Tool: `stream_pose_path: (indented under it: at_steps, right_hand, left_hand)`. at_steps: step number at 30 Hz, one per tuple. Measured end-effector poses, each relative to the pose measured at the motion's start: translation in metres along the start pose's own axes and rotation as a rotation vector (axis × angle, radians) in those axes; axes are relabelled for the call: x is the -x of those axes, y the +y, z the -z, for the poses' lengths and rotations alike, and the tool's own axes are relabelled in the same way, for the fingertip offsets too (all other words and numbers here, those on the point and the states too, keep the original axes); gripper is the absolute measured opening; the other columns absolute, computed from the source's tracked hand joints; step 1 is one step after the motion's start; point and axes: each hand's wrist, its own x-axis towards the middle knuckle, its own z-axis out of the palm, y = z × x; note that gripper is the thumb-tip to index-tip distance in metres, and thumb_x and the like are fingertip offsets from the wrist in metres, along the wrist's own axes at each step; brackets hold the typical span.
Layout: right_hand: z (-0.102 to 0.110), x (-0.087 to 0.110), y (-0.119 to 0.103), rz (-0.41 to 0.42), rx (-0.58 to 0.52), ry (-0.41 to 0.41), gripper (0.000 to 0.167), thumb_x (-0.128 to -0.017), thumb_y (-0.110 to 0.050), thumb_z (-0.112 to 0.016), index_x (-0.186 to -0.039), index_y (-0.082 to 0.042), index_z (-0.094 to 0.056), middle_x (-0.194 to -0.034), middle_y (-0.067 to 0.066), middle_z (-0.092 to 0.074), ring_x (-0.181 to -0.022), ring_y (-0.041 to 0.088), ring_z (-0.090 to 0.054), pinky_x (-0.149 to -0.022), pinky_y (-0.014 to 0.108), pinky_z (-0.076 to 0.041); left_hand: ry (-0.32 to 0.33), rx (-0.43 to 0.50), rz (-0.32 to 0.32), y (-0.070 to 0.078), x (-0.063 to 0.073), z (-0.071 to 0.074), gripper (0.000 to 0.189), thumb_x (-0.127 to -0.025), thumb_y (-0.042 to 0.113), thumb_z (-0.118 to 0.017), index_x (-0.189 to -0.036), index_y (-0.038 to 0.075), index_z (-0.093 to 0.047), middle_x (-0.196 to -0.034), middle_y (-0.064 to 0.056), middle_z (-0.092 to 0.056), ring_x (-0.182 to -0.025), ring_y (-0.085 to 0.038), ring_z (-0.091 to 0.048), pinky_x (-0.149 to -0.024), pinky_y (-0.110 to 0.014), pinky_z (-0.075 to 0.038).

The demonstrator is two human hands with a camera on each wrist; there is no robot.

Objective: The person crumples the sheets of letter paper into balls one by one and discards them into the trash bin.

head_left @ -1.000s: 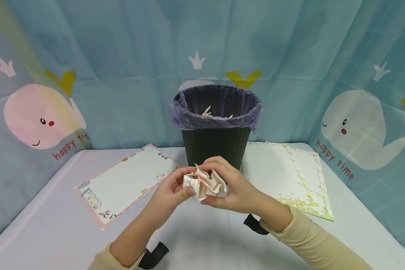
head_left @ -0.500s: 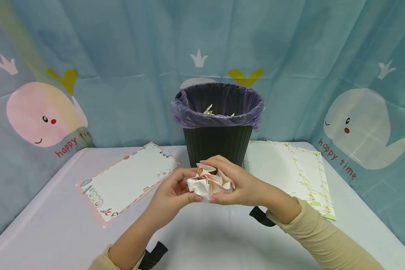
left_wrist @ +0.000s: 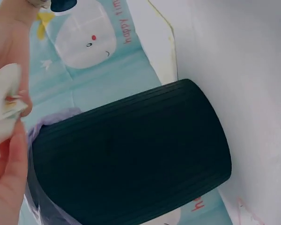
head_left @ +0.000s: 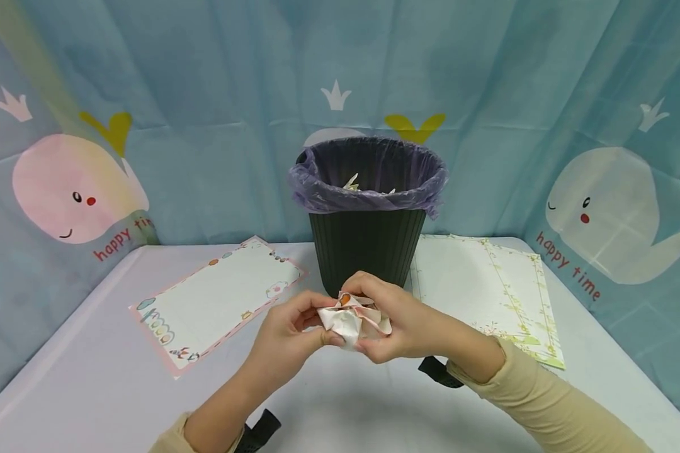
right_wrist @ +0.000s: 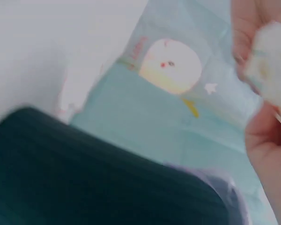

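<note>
Between both hands is a crumpled sheet of paper (head_left: 348, 322), white with pink and orange print. My left hand (head_left: 291, 333) grips its left side, thumb in front and fingers behind. From the right, my right hand (head_left: 399, 321) holds it with fingers over the top and thumb below. The crumpled paper (left_wrist: 2, 105) also shows at the left edge of the left wrist view. In the right wrist view the paper (right_wrist: 271, 65) is at the right edge, blurred. Both hands are in front of the black trash bin (head_left: 368, 245), below its rim.
A purple bag (head_left: 345, 200) lines the bin, with paper scraps (head_left: 351, 184) inside. On the white table (head_left: 345, 409), a pink-bordered sheet (head_left: 221, 302) lies left and green-bordered sheets (head_left: 464, 283) lie right. A blue curtain (head_left: 232, 182) hangs behind.
The crumpled paper has turned and been squeezed smaller between the hands. Both hands have shifted slightly right and down in the head view.
</note>
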Motion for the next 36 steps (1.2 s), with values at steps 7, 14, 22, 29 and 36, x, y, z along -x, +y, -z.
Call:
stream_pose_path:
  at_steps: [7, 14, 22, 29, 36]
  right_hand:
    - [-0.027, 0.005, 0.007, -0.118, -0.294, 0.284, 0.019, -0.084, -0.004, -0.059, -0.099, 0.003, -0.05, -0.096, 0.007, -0.049, -0.083, 0.013, -0.052, -0.061, 0.025, -0.052]
    - [-0.043, -0.004, 0.016, -0.18, -0.229, 0.576, 0.008, -0.083, 0.006, -0.052, -0.08, -0.001, -0.049, -0.076, 0.006, -0.044, -0.067, 0.01, -0.05, -0.051, 0.019, -0.045]
    - [-0.027, -0.011, 0.018, -0.431, -0.159, 0.627, 0.011, -0.091, -0.003, -0.054, -0.082, 0.003, -0.054, -0.08, 0.009, -0.055, -0.064, 0.016, -0.053, -0.051, 0.023, -0.047]
    - [-0.006, -0.002, 0.007, -0.411, -0.264, 0.312, 0.034, -0.096, -0.014, -0.056, -0.122, 0.008, -0.049, -0.107, 0.016, -0.054, -0.087, 0.019, -0.056, -0.071, 0.027, -0.053]
    - [0.019, 0.014, 0.017, -0.089, -0.318, 0.009, 0.07, -0.091, -0.004, -0.067, -0.143, 0.015, -0.025, -0.127, 0.015, -0.044, -0.1, 0.017, -0.054, -0.084, 0.031, -0.052]
  left_hand:
    - [0.136, 0.045, 0.111, 0.001, -0.003, -0.008, 0.022, -0.078, -0.005, -0.074, -0.093, -0.008, -0.058, -0.09, -0.017, -0.064, -0.078, -0.014, -0.063, -0.07, -0.025, -0.055]
    - [0.233, 0.104, 0.209, -0.011, -0.018, -0.017, 0.011, -0.083, -0.008, -0.069, -0.086, -0.01, -0.059, -0.084, -0.01, -0.061, -0.071, -0.013, -0.057, -0.063, -0.021, -0.05]
    - [0.014, 0.147, 0.198, -0.022, -0.021, -0.016, 0.039, -0.094, 0.002, -0.061, -0.127, -0.007, -0.041, -0.115, -0.019, -0.052, -0.098, -0.023, -0.055, -0.082, -0.023, -0.051]
    - [-0.032, 0.108, 0.127, -0.015, -0.019, -0.006, 0.051, -0.091, 0.0, -0.064, -0.133, -0.006, -0.037, -0.12, -0.021, -0.05, -0.103, -0.023, -0.053, -0.086, -0.022, -0.05]
    - [-0.222, 0.313, 0.137, -0.013, -0.019, 0.017, 0.052, -0.097, 0.006, -0.055, -0.137, -0.017, -0.03, -0.12, -0.019, -0.053, -0.1, -0.014, -0.059, -0.085, -0.024, -0.051]
